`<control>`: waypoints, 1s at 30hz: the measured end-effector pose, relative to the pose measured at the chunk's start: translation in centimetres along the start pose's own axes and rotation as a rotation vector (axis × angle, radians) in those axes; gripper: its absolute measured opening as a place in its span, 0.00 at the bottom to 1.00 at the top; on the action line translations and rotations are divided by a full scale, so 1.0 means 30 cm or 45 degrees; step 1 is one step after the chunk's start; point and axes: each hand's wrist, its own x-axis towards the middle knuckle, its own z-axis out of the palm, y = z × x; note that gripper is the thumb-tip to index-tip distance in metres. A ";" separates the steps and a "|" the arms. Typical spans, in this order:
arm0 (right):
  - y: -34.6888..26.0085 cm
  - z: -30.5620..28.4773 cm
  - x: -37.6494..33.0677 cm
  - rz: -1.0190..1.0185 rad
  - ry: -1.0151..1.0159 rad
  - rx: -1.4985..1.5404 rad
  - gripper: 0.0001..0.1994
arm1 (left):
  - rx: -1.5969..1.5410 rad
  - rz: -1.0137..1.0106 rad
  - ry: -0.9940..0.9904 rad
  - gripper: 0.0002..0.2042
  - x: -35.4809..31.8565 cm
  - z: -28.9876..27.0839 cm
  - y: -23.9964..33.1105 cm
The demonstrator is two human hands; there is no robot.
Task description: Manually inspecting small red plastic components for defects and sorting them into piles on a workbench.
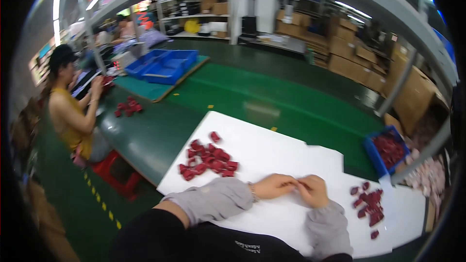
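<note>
My left hand (274, 186) and my right hand (314, 190) meet over the white sheet on the table (262, 148), fingertips pinched together. Whatever lies between the fingers is too small or hidden to make out. Left of my hands, beyond my left forearm, is a pile of small dark-red pieces (209, 158), short and rounded like little rolls or caps. To the right of my right hand lies a second group of dark-red pieces (371, 206), looser in spread. Grey sleeves cover both my forearms.
At the right, a blue bin (387, 150) holds many red pieces, beside cardboard boxes (357, 51). A co-worker (73, 102) sits at the left by a green table with more red pieces (128, 107). Blue trays (165, 65) stand farther back. A grey metal frame (388, 9) arches overhead.
</note>
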 end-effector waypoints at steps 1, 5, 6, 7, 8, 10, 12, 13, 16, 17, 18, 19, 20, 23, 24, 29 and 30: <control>0.000 0.008 0.012 -0.027 -0.012 -0.007 0.05 | 0.043 0.095 0.023 0.11 -0.002 -0.011 -0.010; 0.001 0.027 0.023 0.009 -0.012 0.022 0.06 | -0.202 -0.120 0.002 0.10 -0.027 -0.031 0.032; 0.012 0.027 0.026 0.021 -0.009 0.030 0.06 | -0.216 -0.127 0.012 0.10 -0.023 -0.032 0.028; 0.019 0.023 0.025 0.036 0.010 -0.006 0.06 | -0.225 -0.100 -0.020 0.10 -0.015 -0.031 0.024; 0.019 0.021 0.022 0.029 0.031 0.026 0.06 | -0.205 -0.107 -0.013 0.10 -0.018 -0.026 0.025; 0.021 0.018 0.013 -0.015 0.066 0.062 0.06 | -0.193 -0.106 -0.017 0.10 -0.017 -0.012 0.025; 0.021 0.025 0.012 -0.007 0.068 0.044 0.05 | -0.249 -0.139 0.023 0.09 -0.023 -0.014 0.030; 0.024 0.028 0.013 0.000 0.069 0.034 0.05 | -0.254 -0.137 0.021 0.09 -0.021 -0.021 0.032; 0.025 0.032 0.017 0.028 0.089 0.033 0.05 | -0.247 -0.148 -0.007 0.09 -0.031 -0.020 0.047; 0.026 0.032 0.019 0.031 0.085 0.032 0.05 | -0.248 -0.132 -0.029 0.10 -0.029 -0.023 0.041; 0.027 0.033 0.020 0.050 0.093 0.027 0.05 | -0.250 -0.115 -0.051 0.10 -0.026 -0.025 0.037; 0.029 0.033 0.020 0.068 0.102 0.021 0.04 | -0.255 -0.116 -0.050 0.10 -0.024 -0.028 0.035; 0.033 0.033 0.019 0.073 0.097 0.020 0.04 | -0.229 -0.123 -0.054 0.10 -0.021 -0.028 0.032; 0.038 0.032 0.020 0.119 0.068 0.025 0.05 | -0.179 -0.139 -0.062 0.10 -0.024 -0.033 0.041; 0.030 0.032 0.022 0.120 0.068 0.015 0.04 | -0.149 -0.146 -0.069 0.10 -0.024 -0.036 0.043; 0.041 0.042 0.022 0.143 0.064 0.012 0.04 | -0.135 -0.082 -0.038 0.09 -0.029 -0.036 0.037; 0.040 0.041 0.023 0.187 0.052 0.011 0.04 | -0.126 -0.043 -0.024 0.09 -0.031 -0.037 0.040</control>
